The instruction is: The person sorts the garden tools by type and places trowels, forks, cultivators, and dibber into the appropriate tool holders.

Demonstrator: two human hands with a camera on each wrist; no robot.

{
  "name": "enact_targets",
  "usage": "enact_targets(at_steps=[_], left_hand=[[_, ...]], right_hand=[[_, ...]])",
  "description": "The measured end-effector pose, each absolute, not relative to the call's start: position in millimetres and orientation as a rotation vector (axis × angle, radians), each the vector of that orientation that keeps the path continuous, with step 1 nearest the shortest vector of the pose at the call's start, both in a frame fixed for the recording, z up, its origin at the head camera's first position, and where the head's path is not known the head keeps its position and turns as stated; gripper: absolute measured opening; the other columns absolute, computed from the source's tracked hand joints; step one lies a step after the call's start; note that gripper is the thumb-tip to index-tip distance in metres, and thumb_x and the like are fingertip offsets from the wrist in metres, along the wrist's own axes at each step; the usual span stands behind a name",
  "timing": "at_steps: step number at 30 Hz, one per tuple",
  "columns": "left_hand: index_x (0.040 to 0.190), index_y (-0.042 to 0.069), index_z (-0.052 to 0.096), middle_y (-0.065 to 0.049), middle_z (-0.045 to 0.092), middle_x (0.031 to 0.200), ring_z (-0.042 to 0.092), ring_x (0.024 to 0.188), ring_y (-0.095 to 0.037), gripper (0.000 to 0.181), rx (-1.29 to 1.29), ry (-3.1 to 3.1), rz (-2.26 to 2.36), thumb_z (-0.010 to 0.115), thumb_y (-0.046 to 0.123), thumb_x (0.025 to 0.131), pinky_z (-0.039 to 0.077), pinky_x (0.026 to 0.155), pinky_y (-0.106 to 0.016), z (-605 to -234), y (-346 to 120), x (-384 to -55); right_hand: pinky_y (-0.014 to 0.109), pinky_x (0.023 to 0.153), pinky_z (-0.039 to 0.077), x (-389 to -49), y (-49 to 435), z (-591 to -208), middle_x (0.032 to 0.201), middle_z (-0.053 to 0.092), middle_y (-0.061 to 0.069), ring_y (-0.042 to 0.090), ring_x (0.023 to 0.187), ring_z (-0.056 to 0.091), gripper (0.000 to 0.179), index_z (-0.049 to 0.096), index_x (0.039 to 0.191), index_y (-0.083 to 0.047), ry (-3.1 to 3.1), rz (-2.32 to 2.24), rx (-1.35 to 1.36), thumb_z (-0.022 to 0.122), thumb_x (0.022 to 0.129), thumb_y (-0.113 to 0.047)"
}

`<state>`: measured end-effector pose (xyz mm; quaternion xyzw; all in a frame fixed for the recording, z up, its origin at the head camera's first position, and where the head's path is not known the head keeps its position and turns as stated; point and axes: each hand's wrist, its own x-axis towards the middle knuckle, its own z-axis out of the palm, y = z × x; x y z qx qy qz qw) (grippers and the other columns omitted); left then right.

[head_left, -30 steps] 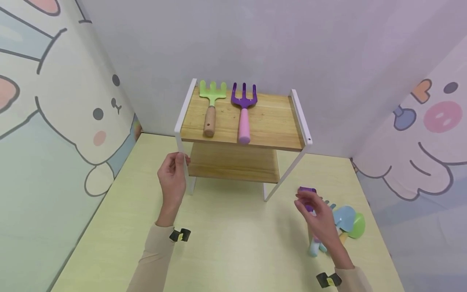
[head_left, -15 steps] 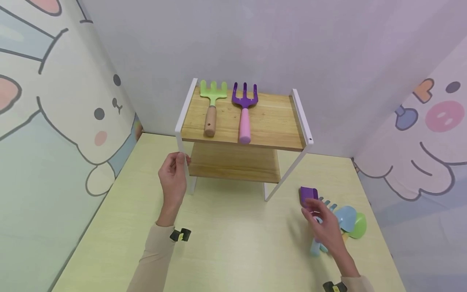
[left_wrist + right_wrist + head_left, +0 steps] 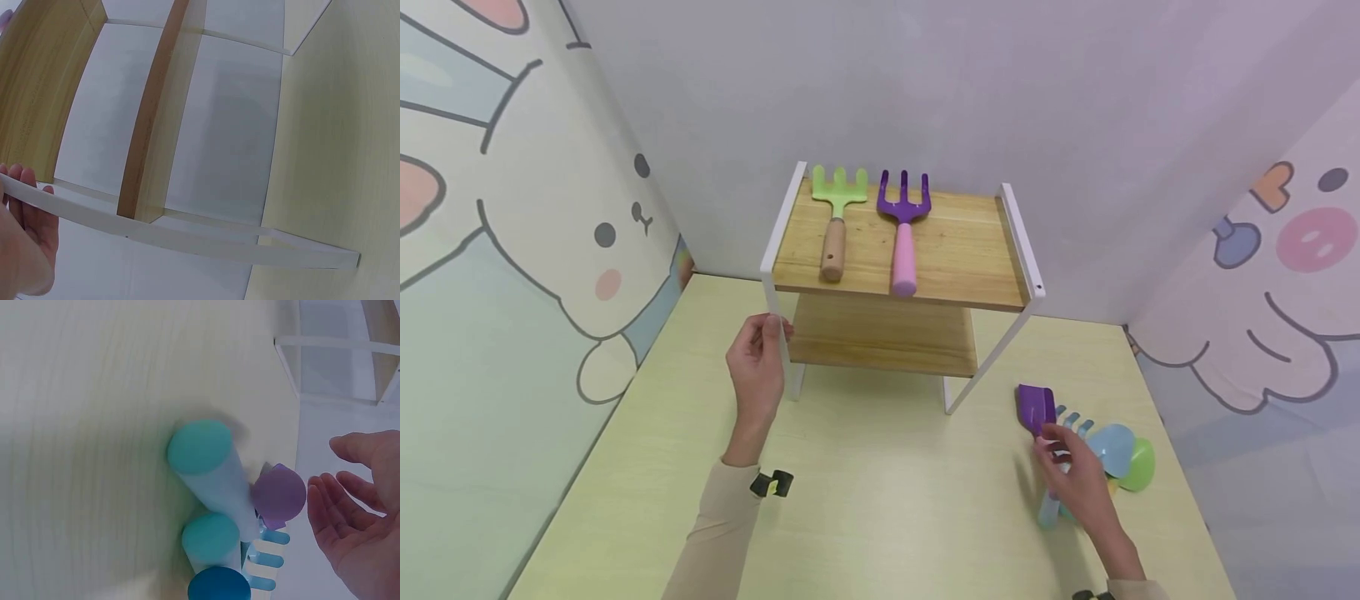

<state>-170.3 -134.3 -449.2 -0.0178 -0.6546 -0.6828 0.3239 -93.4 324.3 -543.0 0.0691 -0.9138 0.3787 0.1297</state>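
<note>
My left hand holds the white front-left leg of a two-tier shelf; in the left wrist view its fingers lie behind the white post. On the top board rest a green hand rake with a wooden handle and a purple garden fork with a pink handle. My right hand hovers over a pile of garden tools, nearest a purple shovel. In the right wrist view, thumb and fingers stand apart, beside the shovel's pinkish handle end, with nothing between them.
Beside the purple shovel lie a blue rake, a blue trowel and a green trowel, partly overlapping. The shelf's lower board sits under the top one. Cartoon-printed walls enclose the table.
My right hand has moved right and down toward the shovel's handle, uncovering its purple blade. The left hand stays on the shelf leg.
</note>
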Motion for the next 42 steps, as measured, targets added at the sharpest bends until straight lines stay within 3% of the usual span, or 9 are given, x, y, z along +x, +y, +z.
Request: enact_targets(at_steps=[8, 16, 20, 26, 30, 37, 42], left_hand=[[0.100, -0.014, 0.062, -0.022, 0.066, 0.090, 0.064, 0.082, -0.025, 0.026, -0.055, -1.714, -1.792, 0.054, 0.010, 0.108, 0.052, 0.080, -0.026, -447.7, -133.3, -169.6], [0.100, -0.014, 0.061, -0.023, 0.066, 0.090, 0.064, 0.082, -0.023, 0.028, -0.074, -1.710, -1.791, 0.054, 0.011, 0.108, 0.052, 0.081, -0.027, -449.4, -133.9, -170.0], [0.101, -0.015, 0.061, -0.022, 0.066, 0.090, 0.064, 0.082, -0.021, 0.027, -0.080, -1.709, -1.792, 0.054, 0.010, 0.108, 0.052, 0.081, -0.027, -449.5, -134.0, -170.1], [0.101, -0.014, 0.062, -0.007, 0.068, 0.088, 0.064, 0.082, -0.023, 0.027, -0.081, -1.708, -1.796, 0.054, 0.011, 0.108, 0.052, 0.081, -0.028, -449.4, -134.1, -169.5], [0.101, -0.014, 0.062, -0.009, 0.068, 0.088, 0.064, 0.082, -0.026, 0.026, -0.076, -1.707, -1.802, 0.054, 0.010, 0.108, 0.052, 0.081, -0.028, -449.5, -134.2, -168.8], [0.101, -0.014, 0.062, -0.023, 0.066, 0.090, 0.064, 0.082, -0.024, 0.026, -0.071, -1.707, -1.805, 0.054, 0.010, 0.108, 0.052, 0.081, -0.027, -448.8, -134.0, -168.7], [0.101, -0.014, 0.062, -0.023, 0.066, 0.090, 0.064, 0.082, -0.025, 0.025, -0.081, -1.707, -1.798, 0.054, 0.009, 0.108, 0.052, 0.081, -0.026, -448.2, -134.2, -169.1]], right_hand=[[0.024, 0.070, 0.057, -90.2, 331.1, -546.0, 0.108, 0.070, 0.020, 0.032, 0.088, 0.069, 0.027, 0.064, 0.119, 0.010, -2.717, 1.030, 0.172, 0.071, 0.096, -0.002], [0.027, 0.064, 0.057, -89.0, 336.1, -545.9, 0.101, 0.069, 0.021, 0.033, 0.085, 0.068, 0.032, 0.063, 0.116, 0.013, -2.823, 0.980, 0.167, 0.076, 0.088, 0.006], [0.028, 0.068, 0.058, -88.6, 339.6, -543.4, 0.104, 0.070, 0.023, 0.034, 0.089, 0.070, 0.035, 0.061, 0.119, 0.014, -2.924, 1.009, 0.095, 0.076, 0.088, 0.005], [0.037, 0.075, 0.060, -91.0, 343.9, -536.9, 0.111, 0.070, 0.028, 0.038, 0.093, 0.072, 0.037, 0.062, 0.121, 0.012, -3.041, 1.049, -0.034, 0.076, 0.091, -0.005], [0.042, 0.080, 0.059, -94.9, 348.2, -534.5, 0.117, 0.069, 0.028, 0.040, 0.100, 0.071, 0.042, 0.063, 0.125, 0.010, -3.134, 1.089, -0.140, 0.074, 0.095, -0.018], [0.036, 0.081, 0.057, -98.1, 355.3, -533.8, 0.123, 0.069, 0.024, 0.034, 0.108, 0.067, 0.057, 0.063, 0.131, 0.009, -3.239, 1.153, -0.240, 0.071, 0.099, -0.037], [0.027, 0.079, 0.055, -95.0, 356.7, -532.8, 0.125, 0.068, 0.023, 0.023, 0.104, 0.067, 0.061, 0.062, 0.133, 0.008, -3.203, 1.325, -0.354, 0.072, 0.098, -0.040]])
